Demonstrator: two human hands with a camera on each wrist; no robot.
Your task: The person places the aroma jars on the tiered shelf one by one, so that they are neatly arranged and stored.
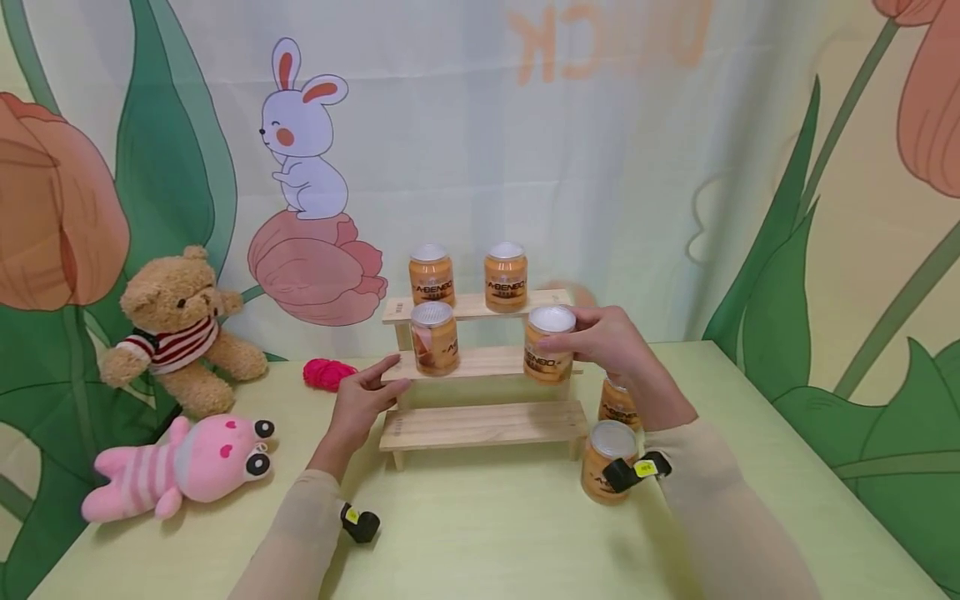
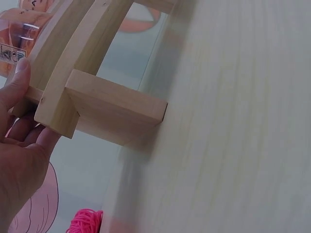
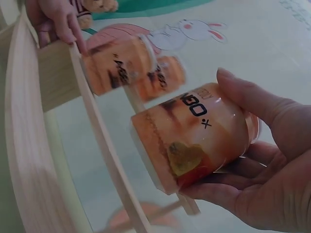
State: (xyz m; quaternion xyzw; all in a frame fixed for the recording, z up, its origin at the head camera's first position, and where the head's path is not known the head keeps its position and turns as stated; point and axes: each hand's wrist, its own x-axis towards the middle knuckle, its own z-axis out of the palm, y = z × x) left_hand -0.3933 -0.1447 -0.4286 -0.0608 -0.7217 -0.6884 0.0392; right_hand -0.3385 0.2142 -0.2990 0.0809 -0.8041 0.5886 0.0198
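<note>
The right hand is curled round an orange plastic jar with a white lid, holding it at the right end of the middle step of a 3-tier pale wooden rack. The left hand, fingers relaxed and loosely straight, touches the left end of that same step. 3 like jars stand on the rack, 2 more on the yellow-green bench by its right side.

Both forearms, in pale sleeves with a black band at each wrist, reach forward. The left hand has relaxed, extended fingers with touching tips. The right hand, farther forward and higher, curls its fingers in a grip.
</note>
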